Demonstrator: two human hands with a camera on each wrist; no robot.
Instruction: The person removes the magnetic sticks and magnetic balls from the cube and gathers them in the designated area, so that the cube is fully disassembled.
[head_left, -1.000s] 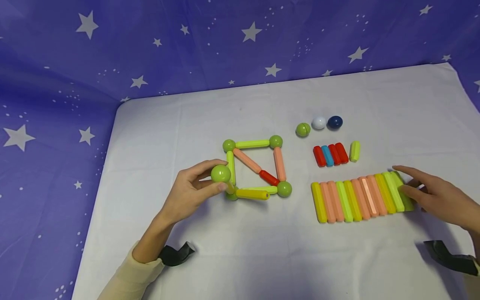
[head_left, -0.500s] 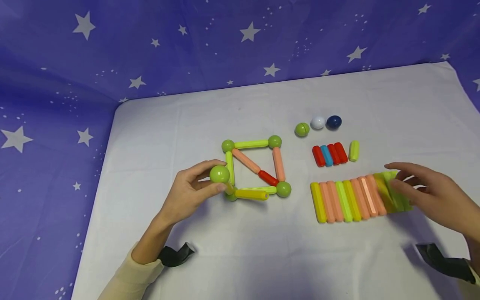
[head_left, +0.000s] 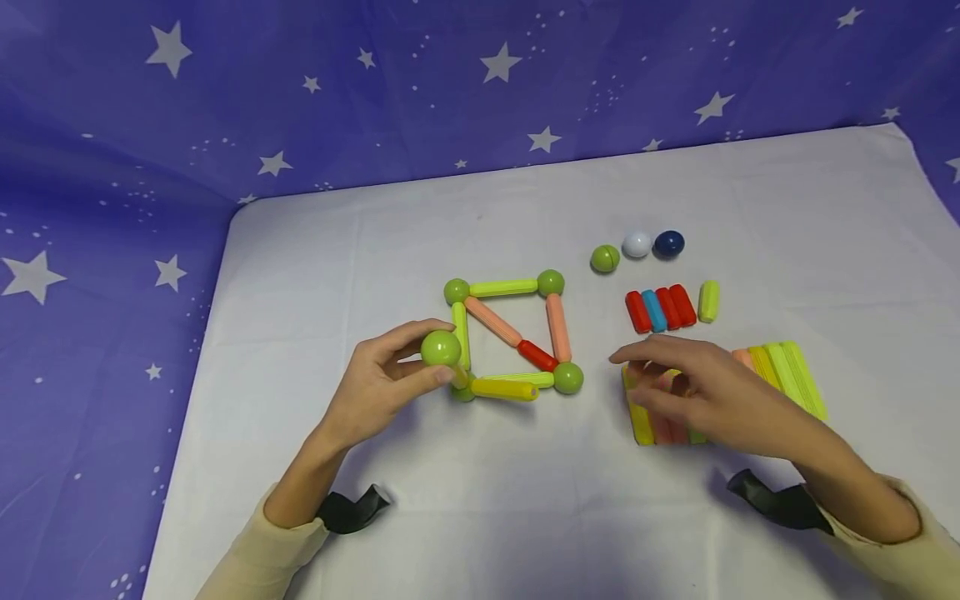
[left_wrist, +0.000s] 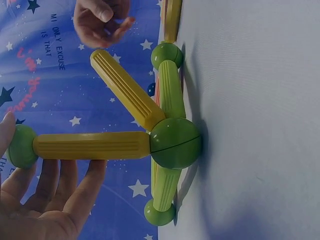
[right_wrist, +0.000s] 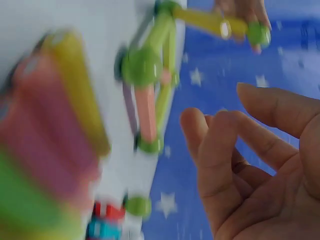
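Note:
My left hand holds an upright yellow building stick topped by a green ball, thumb at the ball and fingers along the stick. Its foot meets a green corner ball of a flat four-sided frame of lime and pink sticks. From that same corner a second yellow stick slants upward, its far end free. A pink stick and a short red stick form the frame's diagonal. My right hand, fingers loosely bent and holding nothing, hovers above the stick row, hiding its middle.
The row of yellow, pink and lime sticks lies right of the frame. Behind it are short red and blue sticks, a short lime one, and green, white and dark blue balls.
My right hand has moved left from the right end of the stick row to above its left part. The left hand and the frame have stayed put.

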